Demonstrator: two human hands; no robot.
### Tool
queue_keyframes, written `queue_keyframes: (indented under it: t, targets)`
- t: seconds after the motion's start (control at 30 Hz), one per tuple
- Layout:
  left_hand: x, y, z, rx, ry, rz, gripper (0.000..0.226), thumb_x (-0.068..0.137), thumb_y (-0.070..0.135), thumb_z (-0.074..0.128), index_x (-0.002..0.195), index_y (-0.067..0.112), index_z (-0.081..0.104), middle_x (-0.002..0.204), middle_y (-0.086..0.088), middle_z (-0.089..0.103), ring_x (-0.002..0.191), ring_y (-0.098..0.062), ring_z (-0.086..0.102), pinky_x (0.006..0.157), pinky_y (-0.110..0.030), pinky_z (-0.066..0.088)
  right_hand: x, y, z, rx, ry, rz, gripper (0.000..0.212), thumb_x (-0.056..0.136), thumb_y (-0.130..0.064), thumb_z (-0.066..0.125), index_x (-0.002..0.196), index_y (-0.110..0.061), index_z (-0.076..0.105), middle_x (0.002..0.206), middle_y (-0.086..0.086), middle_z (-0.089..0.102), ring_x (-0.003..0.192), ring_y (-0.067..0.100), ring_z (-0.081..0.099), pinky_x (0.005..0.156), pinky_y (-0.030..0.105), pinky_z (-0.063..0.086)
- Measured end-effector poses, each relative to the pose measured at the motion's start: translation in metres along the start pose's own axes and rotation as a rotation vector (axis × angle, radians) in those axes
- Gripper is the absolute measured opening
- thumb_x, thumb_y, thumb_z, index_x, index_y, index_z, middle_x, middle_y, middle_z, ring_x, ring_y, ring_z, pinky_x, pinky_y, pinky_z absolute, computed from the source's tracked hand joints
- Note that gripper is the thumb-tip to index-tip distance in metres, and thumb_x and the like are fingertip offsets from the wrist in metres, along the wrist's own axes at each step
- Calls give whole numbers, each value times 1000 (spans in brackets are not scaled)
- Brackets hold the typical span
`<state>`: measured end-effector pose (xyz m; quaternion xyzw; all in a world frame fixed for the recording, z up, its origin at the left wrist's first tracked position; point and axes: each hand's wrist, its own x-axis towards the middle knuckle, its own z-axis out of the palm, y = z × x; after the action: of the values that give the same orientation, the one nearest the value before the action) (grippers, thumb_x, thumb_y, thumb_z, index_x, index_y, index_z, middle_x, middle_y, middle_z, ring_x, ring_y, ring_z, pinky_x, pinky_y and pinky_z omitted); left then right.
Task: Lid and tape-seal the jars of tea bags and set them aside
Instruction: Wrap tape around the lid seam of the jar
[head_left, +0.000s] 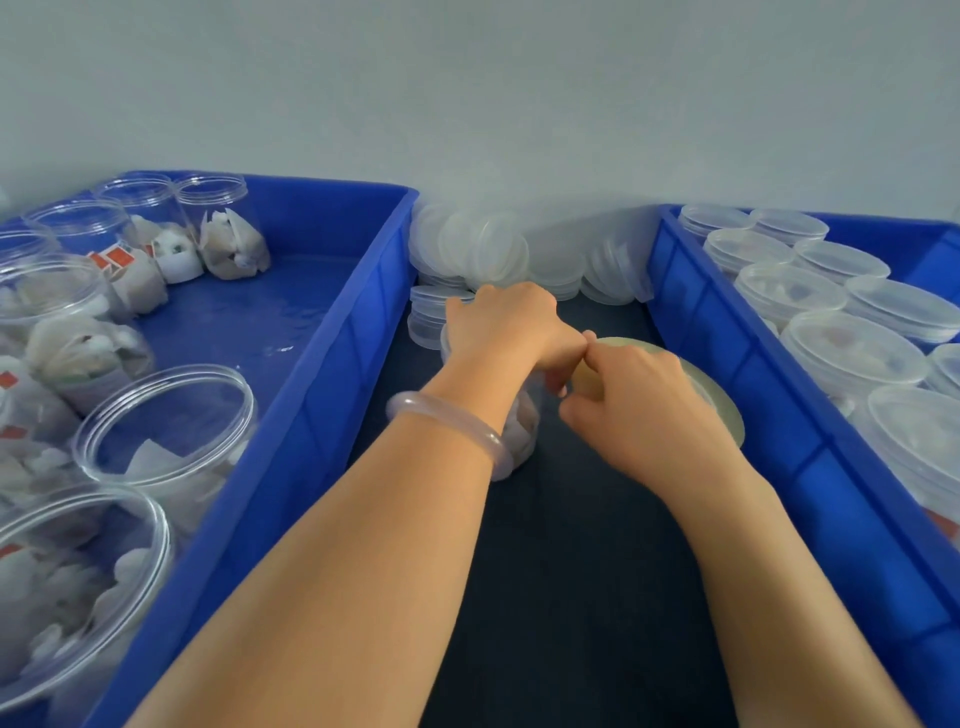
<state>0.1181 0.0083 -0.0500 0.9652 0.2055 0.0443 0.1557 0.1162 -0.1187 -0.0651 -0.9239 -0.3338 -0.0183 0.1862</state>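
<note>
Open jars (124, 545) wait near left; lidded jars (852, 358) stand right. Left hand (498, 327) clasps one jar (519, 434), right hand (639, 400) grips tape (724, 410).

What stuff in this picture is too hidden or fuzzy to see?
All in the head view:
- Top of the jar: the left hand covers it, so lid on or off is unclear.
- Tape roll: the right hand hides most of it; any pulled strip is too thin to see.
- Open jars at the left: cut off by the picture's edge.
- Tea bag labels: too blurred to read.
</note>
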Motion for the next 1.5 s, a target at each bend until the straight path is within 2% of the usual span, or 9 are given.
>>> queue_keyframes:
  t: [0.2, 0.67, 0.9, 1.03, 1.1, 1.27, 1.37, 1.43, 1.5]
  targets:
    - [4, 0, 1, -1, 6, -7, 22, 78, 43, 62, 74, 22, 59, 80, 3, 51, 94, -23, 40, 77, -40, 23, 0, -1, -2, -17, 1, -8, 26, 89, -19, 50, 114, -20, 58, 78, 3, 58, 68, 19, 56, 58, 33, 47]
    - [5, 2, -1, -39, -11, -34, 15, 70, 32, 70, 73, 22, 59, 77, 4, 50, 96, -22, 40, 79, -38, 22, -7, -4, -3, 63, -15, 56, 18, 89, -21, 53, 105, -25, 59, 74, -4, 47, 62, 10, 47, 45, 21, 28]
    - [-3, 6, -5, -70, -43, -59, 20, 55, 19, 72, 73, 20, 63, 77, 1, 55, 94, -24, 43, 78, -39, 22, -13, -7, -5, 134, -44, 68, 21, 87, -18, 51, 107, -21, 60, 72, -1, 45, 64, 13, 43, 50, 25, 32]
    - [5, -5, -7, -179, 129, -187, 12, 66, 16, 65, 73, 17, 55, 73, 0, 50, 95, -26, 46, 93, -41, 29, -38, -27, -7, 366, -80, -99, 37, 74, -36, 51, 108, -28, 61, 62, -7, 50, 61, 15, 46, 51, 28, 38]
    - [8, -3, -7, -125, 29, -119, 15, 65, 16, 67, 78, 19, 61, 80, 0, 57, 95, -25, 48, 89, -40, 27, -34, -23, -5, 281, -76, -76, 40, 76, -35, 51, 114, -29, 59, 66, -4, 52, 63, 17, 49, 50, 29, 40]
    - [14, -5, -8, 0, -60, -37, 25, 68, 27, 74, 91, 23, 65, 93, 2, 61, 100, -24, 48, 82, -40, 26, -9, 6, 14, 167, -74, -48, 37, 85, -24, 59, 121, -22, 55, 75, 2, 55, 70, 21, 56, 63, 42, 52]
    - [15, -10, -10, -49, -87, 37, 46, 75, 57, 69, 110, 27, 63, 115, 6, 61, 116, -22, 48, 98, -43, 31, 2, 29, 37, 97, -26, 5, 55, 86, -35, 63, 135, -20, 42, 92, 2, 62, 87, 23, 61, 70, 38, 49]
    - [5, -15, -13, -316, 51, 78, 52, 80, 65, 59, 118, 30, 59, 125, 9, 58, 122, -18, 48, 107, -43, 31, 12, 44, 51, 8, -21, 72, 63, 86, -45, 64, 134, -13, 38, 109, 8, 63, 101, 27, 60, 80, 38, 47]
    - [-5, -26, -9, -581, 419, 84, 40, 88, 56, 54, 116, 27, 60, 124, 12, 60, 117, -13, 53, 104, -40, 37, 20, 51, 65, -27, -22, 59, 61, 85, -52, 62, 130, -14, 43, 110, 8, 63, 101, 26, 58, 79, 36, 45]
